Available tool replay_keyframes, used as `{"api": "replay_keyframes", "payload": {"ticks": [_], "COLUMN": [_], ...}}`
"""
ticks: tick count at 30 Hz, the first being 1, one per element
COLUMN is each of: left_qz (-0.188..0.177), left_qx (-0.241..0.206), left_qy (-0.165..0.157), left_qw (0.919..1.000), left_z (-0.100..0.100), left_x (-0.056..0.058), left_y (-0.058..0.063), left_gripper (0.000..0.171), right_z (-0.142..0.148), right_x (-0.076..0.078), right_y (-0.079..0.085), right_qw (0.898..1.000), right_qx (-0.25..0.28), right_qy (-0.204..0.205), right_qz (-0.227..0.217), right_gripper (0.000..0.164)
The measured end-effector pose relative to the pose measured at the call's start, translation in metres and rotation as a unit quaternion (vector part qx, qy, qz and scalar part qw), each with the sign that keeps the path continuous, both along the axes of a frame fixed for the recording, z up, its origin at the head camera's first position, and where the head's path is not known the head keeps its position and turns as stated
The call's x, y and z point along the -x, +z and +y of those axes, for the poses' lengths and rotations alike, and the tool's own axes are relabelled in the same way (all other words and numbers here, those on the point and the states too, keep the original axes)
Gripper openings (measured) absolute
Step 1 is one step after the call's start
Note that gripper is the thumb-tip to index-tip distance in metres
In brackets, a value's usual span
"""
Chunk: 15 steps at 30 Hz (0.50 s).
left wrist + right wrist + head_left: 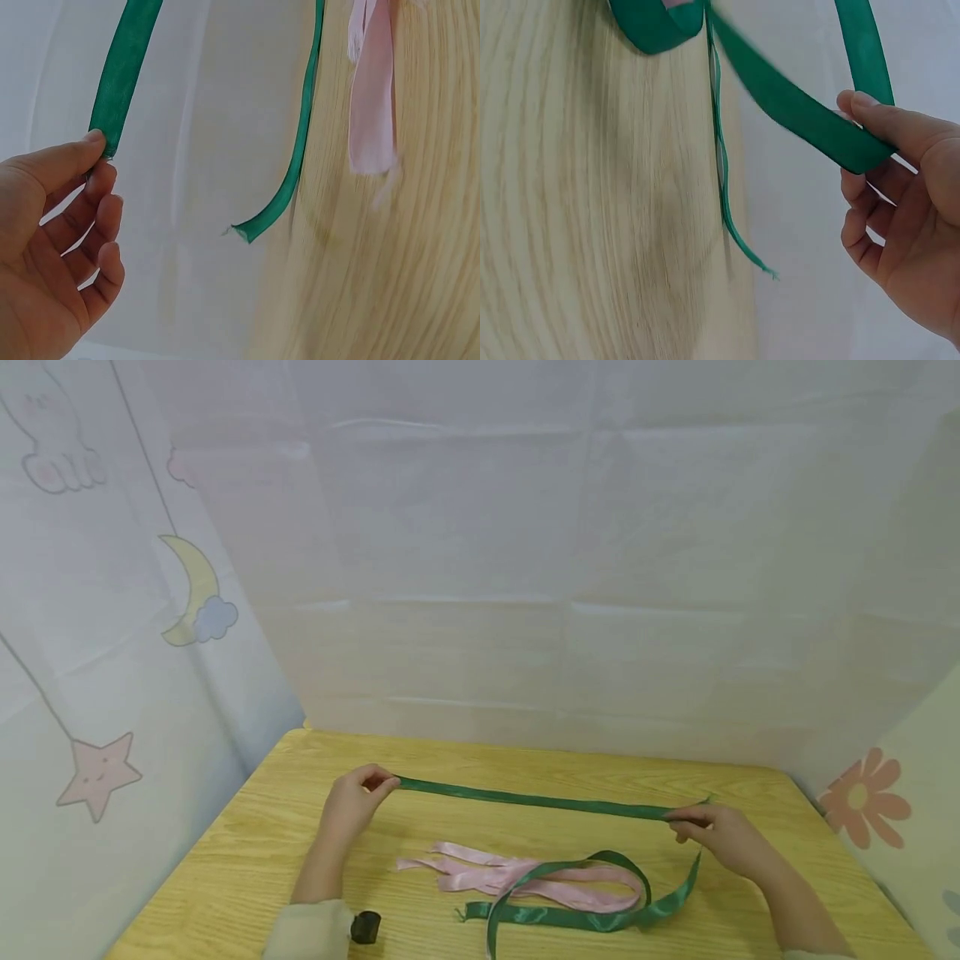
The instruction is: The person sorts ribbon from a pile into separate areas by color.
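Note:
A green satin ribbon (525, 798) stretches nearly straight between my two hands above the table. My left hand (352, 806) pinches its end between thumb and index finger; the other fingers curl loosely in the left wrist view. At the other side my right hand (723, 835) pinches the ribbon, which folds over at the fingers (866, 101) and hangs down toward the table. Below, more green ribbon (555, 917) loops across a bundle of pink ribbons (585, 896). A frayed green end (259, 225) shows beside the pink strips (373, 112) in the left wrist view.
The wooden table (247, 852) has its back edge near a pale hanging sheet (465, 568). Sheets with printed moon, star and flower stand at both sides. A small black object (365, 927) is beside my left sleeve (311, 931).

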<state>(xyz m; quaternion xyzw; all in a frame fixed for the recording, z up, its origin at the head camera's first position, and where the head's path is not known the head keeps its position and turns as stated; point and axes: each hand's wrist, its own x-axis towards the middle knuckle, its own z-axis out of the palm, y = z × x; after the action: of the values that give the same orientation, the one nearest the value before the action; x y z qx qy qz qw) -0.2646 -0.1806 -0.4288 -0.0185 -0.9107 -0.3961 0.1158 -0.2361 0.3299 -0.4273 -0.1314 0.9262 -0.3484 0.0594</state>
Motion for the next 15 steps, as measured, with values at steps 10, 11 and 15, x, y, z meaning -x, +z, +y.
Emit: {"api": "replay_keyframes", "payload": {"ticks": [10, 11, 15], "left_qz": [-0.035, -0.036, -0.041], "left_qx": [-0.009, -0.008, -0.005], "left_qy": [0.029, 0.031, 0.037], "left_qw": [0.9989, 0.9988, 0.9985], "left_z": [-0.018, -0.019, -0.023], "left_x": [0.002, 0.002, 0.001], "left_y": [-0.008, -0.009, -0.012], "left_gripper": [0.019, 0.019, 0.02], "right_z": [0.032, 0.034, 0.042], "right_x": [-0.007, -0.008, -0.01], "right_y": [-0.004, -0.005, -0.009], "right_qw": [0.996, 0.996, 0.995], "right_qx": [0.066, 0.074, 0.094], "right_qy": [0.054, 0.049, 0.007], "right_qz": [-0.016, -0.023, -0.046], "right_gripper": [0.034, 0.034, 0.035]}}
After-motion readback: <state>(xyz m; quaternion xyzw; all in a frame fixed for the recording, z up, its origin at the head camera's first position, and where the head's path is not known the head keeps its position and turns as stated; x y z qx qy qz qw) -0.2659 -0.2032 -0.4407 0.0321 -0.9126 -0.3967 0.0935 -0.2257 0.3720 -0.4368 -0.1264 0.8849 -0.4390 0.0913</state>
